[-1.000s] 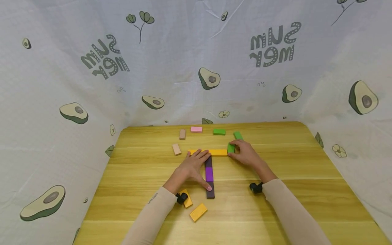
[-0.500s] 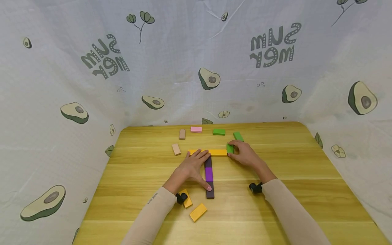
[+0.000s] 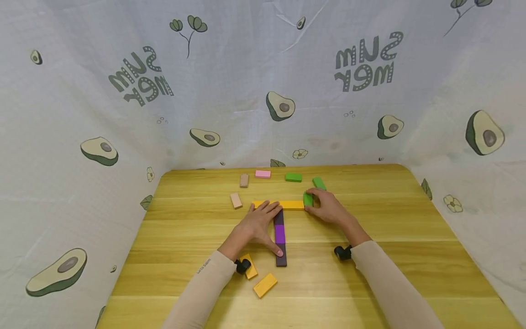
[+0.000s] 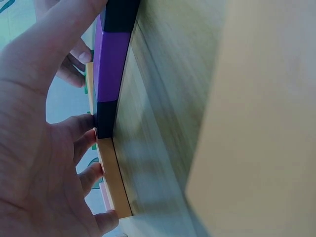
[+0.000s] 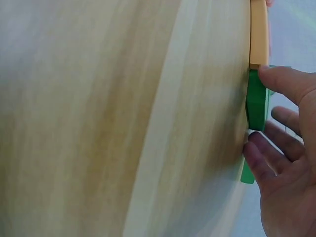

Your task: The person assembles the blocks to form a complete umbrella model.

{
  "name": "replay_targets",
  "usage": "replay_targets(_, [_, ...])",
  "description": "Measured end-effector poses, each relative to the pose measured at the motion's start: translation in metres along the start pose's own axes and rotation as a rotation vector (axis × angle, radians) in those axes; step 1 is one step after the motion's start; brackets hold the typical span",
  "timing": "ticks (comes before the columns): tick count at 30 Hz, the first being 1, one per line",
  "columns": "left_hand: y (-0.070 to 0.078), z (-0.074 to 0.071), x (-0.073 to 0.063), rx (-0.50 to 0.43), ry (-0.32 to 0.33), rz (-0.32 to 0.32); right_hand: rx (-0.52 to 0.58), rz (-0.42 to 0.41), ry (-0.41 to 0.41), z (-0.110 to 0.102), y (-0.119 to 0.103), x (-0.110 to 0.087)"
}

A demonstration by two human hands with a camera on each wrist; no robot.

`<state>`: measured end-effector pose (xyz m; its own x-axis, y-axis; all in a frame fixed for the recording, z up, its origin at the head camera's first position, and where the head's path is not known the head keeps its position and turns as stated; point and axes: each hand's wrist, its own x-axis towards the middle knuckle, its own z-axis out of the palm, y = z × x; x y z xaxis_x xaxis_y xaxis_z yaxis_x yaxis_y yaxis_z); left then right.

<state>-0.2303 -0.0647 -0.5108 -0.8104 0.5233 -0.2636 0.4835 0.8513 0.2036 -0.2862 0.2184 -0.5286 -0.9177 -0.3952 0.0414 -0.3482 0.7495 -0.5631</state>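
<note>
Green block [image 3: 308,200], green neighbour [image 3: 318,183] (seemingly apart)

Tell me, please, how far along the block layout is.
The orange row and purple-black column look laid; the left hand rests on both. The right hand pinches a green block at the row's end. Perhaps left: loose blocks, like the pink one.

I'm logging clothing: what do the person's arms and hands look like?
The left sleeve and right sleeve are beige, the left with small dark lettering near its cuff. A black device sits by each cuff. Left hand and right hand are gloveless.
</note>
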Motion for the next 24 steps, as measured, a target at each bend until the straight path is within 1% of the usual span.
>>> replay_targets(5, [0.001, 0.0, 0.0, -0.008, -0.003, -0.001, 0.037, 0.014, 0.004, -0.005, -0.002, -0.002])
replay_targets(9, [0.001, 0.0, -0.001, -0.007, 0.0, 0.001, 0.06, 0.043, 0.029, -0.01, -0.006, -0.003])
replay_targets(14, [-0.003, 0.0, -0.001, -0.005, 0.005, -0.003, 0.066, 0.059, 0.066, -0.016, -0.009, 0.007])
replay_targets(20, [-0.004, 0.001, 0.0, -0.003, 0.007, 0.004, 0.042, 0.059, 0.106, -0.025, -0.006, 0.017])
replay_targets(24, [-0.002, 0.003, 0.0, -0.013, 0.01, 0.009, 0.012, 0.051, 0.111, -0.031, 0.001, 0.019])
